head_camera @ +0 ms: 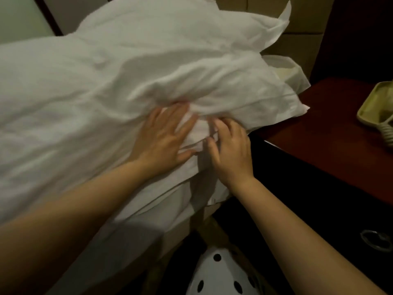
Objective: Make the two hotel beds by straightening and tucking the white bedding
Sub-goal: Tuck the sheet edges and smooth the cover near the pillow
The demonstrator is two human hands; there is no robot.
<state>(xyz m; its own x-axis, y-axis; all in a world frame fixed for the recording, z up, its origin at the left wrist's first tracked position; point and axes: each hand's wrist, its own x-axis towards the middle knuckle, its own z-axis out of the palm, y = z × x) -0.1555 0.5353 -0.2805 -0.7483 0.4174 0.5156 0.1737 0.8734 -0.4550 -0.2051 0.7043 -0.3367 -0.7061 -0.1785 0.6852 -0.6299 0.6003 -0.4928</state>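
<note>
At frame centre the left hand [163,137] lies flat, unclenched, on the white bedding [63,99]; the right hand [230,150] curls loosely, grasping nothing (seemingly). Press the fold smooth before tucking

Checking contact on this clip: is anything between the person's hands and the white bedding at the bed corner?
Nothing visible. The left hand lies flat on the white bedding, and the right hand touches its folded edge under the pillow. The nightstand stands clear to the right.
</note>
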